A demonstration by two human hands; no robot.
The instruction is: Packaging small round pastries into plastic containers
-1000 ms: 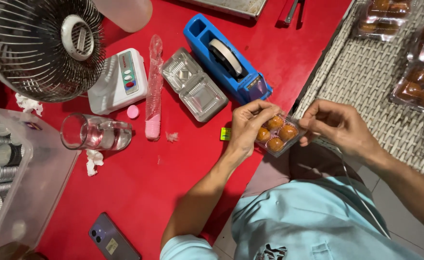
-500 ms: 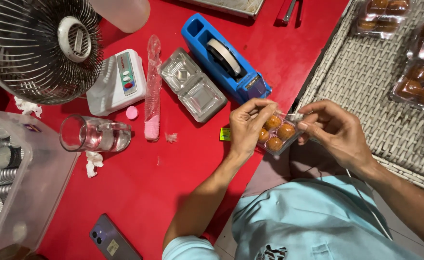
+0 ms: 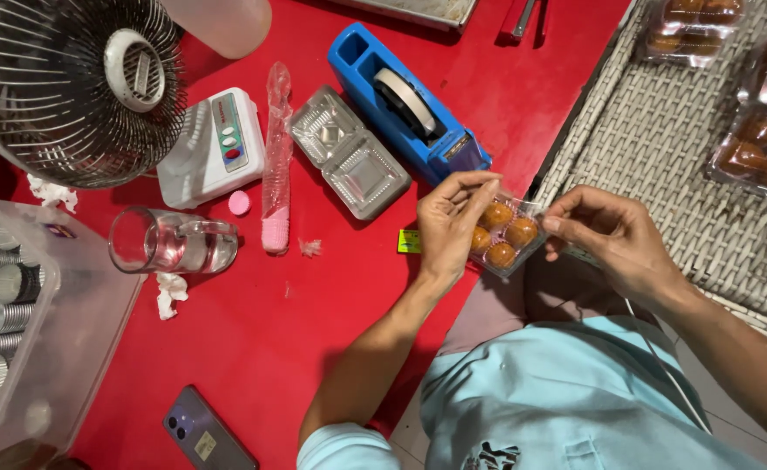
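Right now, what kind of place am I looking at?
Probably a small home food-packing spot: hands close a clear box of round pastries beside a blue tape dispenser, with more filled packs on a wicker surface.

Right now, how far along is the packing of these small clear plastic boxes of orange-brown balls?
Done: filled boxes lie on the woven tray. In hand: left hand and right hand hold one filled clear box. Left: an empty clear box lies open by the blue tape dispenser.
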